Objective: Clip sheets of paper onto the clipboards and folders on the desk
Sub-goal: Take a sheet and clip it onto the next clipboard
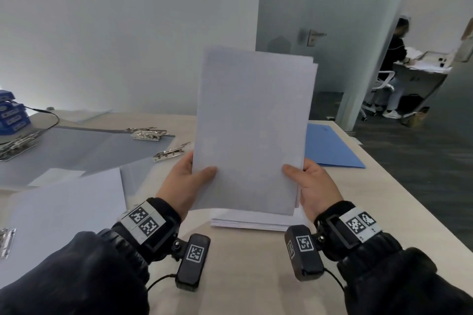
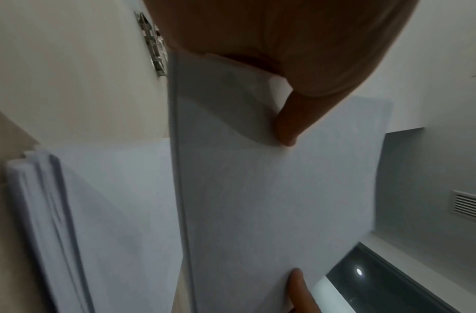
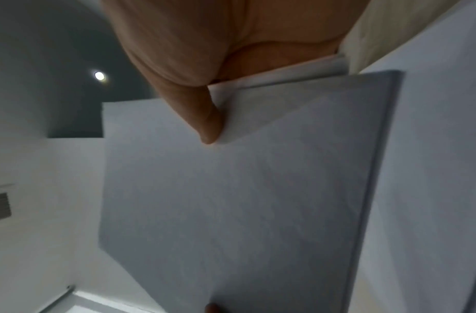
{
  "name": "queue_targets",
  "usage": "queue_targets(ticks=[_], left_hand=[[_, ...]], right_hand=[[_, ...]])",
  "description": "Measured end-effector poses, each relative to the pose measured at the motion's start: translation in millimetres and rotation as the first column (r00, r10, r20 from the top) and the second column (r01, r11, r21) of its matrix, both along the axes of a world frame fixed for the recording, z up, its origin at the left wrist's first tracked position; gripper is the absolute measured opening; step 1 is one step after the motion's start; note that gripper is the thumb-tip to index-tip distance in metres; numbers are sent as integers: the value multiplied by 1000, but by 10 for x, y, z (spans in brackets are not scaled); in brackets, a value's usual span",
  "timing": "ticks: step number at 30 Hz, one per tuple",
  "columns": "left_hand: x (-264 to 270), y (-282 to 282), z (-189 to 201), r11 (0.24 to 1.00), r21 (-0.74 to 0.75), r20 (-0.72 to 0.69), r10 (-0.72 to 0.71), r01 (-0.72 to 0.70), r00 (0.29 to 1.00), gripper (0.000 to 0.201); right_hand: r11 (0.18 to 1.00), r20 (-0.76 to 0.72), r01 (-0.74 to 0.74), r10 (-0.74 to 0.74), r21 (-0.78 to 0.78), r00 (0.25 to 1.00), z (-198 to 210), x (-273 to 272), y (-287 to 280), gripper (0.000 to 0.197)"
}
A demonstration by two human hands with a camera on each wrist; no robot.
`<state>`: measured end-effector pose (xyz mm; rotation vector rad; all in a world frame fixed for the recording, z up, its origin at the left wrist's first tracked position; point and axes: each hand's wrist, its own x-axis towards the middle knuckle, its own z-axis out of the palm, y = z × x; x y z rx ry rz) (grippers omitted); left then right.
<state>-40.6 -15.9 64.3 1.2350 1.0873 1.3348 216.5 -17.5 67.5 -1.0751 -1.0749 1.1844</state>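
I hold a bundle of white sheets (image 1: 252, 130) upright above the desk, its lower edge just over a low paper stack (image 1: 253, 221). My left hand (image 1: 190, 176) grips its left edge, thumb on the front. My right hand (image 1: 308, 181) grips the right edge the same way. The wrist views show the bundle (image 2: 271, 201) (image 3: 231, 201) close up with a thumb pressed on it. Grey clipboards (image 1: 76, 148) with metal clips (image 1: 149, 134) lie at the left. A blue folder (image 1: 332, 148) lies behind the sheets at the right.
More white paper (image 1: 64, 202) lies on the near-left desk. Blue boxes (image 1: 11, 112) and a black cable (image 1: 48, 120) sit at the far left. The desk's right edge (image 1: 409, 199) drops to dark floor. A person sits at another desk far right.
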Motion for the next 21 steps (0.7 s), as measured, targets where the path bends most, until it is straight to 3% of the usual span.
queue_targets(ticks=[3,9,13,16,18,20,21], left_hand=[[-1,27,1,1000,19,9,4,-4,1000,43],[32,77,-142,1000,13,-12,29,-29,1000,45],[88,59,-122,1000,7,-6,28,-28,1000,35],[142,-58,10,986,-138,-69,89,-98,994,46],[120,-118,63,973,-174,-281,97,-150,955,46],[170,-34,80,975,-162,-123,134,-153,983,40],[170,11,62,991,-85,-142,90,-103,986,35]], right_hand=[[998,38,31,-34,59,999,-1,-5,46,18],[999,162,16,-21,34,987,-289,34,-2,15],[996,81,-2,-5,85,997,-263,34,-38,25],[997,40,21,-24,74,999,-126,52,21,19],[996,109,56,-64,73,992,-117,74,40,26],[993,179,10,-31,117,983,-137,68,20,22],[989,203,13,-43,146,978,-165,56,14,12]])
